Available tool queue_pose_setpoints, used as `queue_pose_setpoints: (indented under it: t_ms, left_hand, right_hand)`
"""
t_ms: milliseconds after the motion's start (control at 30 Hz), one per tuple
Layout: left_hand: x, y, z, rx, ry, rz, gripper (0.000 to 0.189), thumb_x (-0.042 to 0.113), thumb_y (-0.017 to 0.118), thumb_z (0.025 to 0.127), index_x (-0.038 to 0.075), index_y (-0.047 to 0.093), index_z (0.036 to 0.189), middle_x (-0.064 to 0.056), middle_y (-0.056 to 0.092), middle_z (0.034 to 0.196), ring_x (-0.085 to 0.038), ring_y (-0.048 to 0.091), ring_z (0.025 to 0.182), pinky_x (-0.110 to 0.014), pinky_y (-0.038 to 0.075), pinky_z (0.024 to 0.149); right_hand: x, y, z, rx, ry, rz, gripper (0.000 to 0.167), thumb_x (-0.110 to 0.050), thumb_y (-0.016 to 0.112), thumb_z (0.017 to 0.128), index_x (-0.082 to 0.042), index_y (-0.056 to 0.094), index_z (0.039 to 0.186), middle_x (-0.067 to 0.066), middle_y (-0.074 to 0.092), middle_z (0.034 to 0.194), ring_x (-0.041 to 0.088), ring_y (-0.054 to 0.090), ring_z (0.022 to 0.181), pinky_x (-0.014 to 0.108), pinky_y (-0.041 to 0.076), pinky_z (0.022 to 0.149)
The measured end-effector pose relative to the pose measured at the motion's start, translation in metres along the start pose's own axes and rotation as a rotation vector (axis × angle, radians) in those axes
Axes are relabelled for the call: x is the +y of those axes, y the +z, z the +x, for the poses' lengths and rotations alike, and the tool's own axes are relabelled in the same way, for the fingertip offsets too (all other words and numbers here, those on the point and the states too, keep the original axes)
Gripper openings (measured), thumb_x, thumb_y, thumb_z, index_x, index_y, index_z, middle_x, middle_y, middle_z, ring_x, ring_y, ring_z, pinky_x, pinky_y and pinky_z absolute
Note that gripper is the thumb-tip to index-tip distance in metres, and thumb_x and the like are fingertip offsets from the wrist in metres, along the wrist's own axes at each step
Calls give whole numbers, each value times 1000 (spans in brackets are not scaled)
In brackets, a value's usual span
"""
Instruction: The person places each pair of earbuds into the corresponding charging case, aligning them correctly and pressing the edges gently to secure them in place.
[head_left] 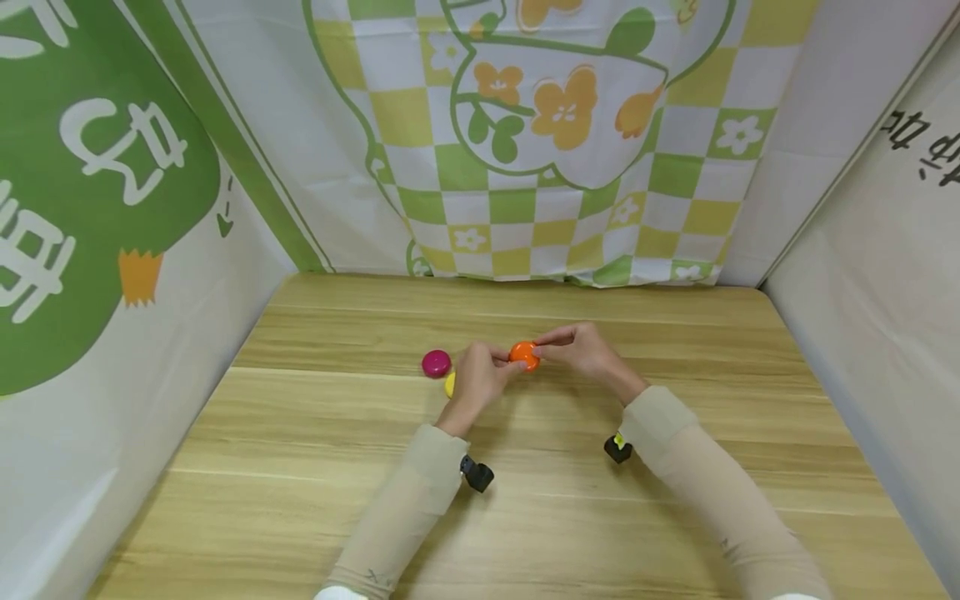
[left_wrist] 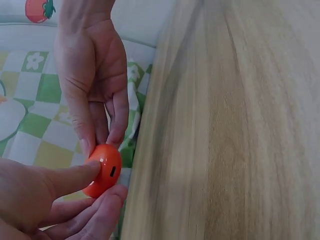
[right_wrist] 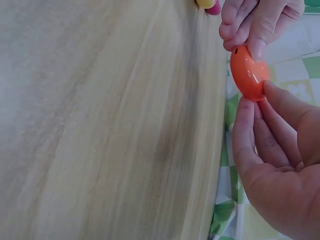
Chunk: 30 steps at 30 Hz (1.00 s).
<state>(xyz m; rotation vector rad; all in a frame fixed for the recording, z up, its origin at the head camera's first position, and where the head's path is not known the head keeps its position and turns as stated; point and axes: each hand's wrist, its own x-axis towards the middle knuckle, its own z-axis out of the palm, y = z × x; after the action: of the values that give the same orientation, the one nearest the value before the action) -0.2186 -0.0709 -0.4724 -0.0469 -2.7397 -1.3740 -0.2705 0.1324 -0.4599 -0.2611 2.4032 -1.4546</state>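
Note:
A glossy orange round case (head_left: 524,354), small and domed like a thick disc, is held between both hands above the table. My left hand (head_left: 477,377) pinches it from the left, thumb on its face. From the other side my right hand (head_left: 588,350) pinches its edge between thumb and fingers. A small black slot shows on the orange case (left_wrist: 107,156) in the left wrist view. Close by my left hand lie a magenta round piece (head_left: 437,364) and a yellow one (head_left: 450,384), the yellow mostly hidden behind that hand.
The wooden table (head_left: 540,517) reaches back to a green-and-yellow checked cloth (head_left: 517,208). Printed cloth walls stand at left (head_left: 187,367) and right (head_left: 862,275). A small black camera sits on each wrist, the left one (head_left: 477,475) and the right one (head_left: 617,450).

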Motion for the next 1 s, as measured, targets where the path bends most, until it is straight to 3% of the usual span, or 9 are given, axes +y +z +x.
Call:
queue_pose_setpoints:
  t_ms: [167,333,533,667,867,1000]
  left_hand:
    - [-1,6,8,-4,-29,63,24,24,85,92,2,83,86,-6,77,70,-9,57,56,-17,40,49]
    - [-1,10,13,-20,-73,138,39,24,84,93,4,70,63,4,49,52,-13,44,56,-21,32,52]
    - [0,12,15,-44,-88,226,59,25,83,94,14,43,51,7,28,54,-16,38,61,-26,29,58]
    - [0,13,16,-48,-93,254,56,23,83,94,13,44,54,5,31,56,-18,41,63,-28,32,58]
    - [3,16,18,-73,-137,256,48,24,81,96,11,51,61,2,38,63,-21,45,67,-29,34,58]
    - [5,15,17,-79,-114,234,50,26,82,95,12,48,61,3,34,63,-18,41,62,-27,30,53]
  right_hand:
    - [4,5,11,14,17,-35,26,-25,81,96,-9,82,116,15,76,130,33,64,131,48,53,112]
    - [6,11,17,25,26,-63,27,-22,82,95,-5,81,116,17,76,127,32,65,129,43,54,109]
    - [4,16,19,38,-1,-123,24,-19,83,93,-3,83,110,17,79,118,19,70,110,21,55,86]
    - [5,18,22,60,-4,-126,22,-18,84,91,-2,83,107,16,81,112,14,68,98,14,51,74]
    - [5,21,23,96,5,-157,18,-15,85,91,-2,83,103,17,81,112,16,69,97,16,52,74]
    - [5,22,24,124,2,-181,17,-15,85,90,-2,83,100,16,81,106,14,69,87,15,52,67]
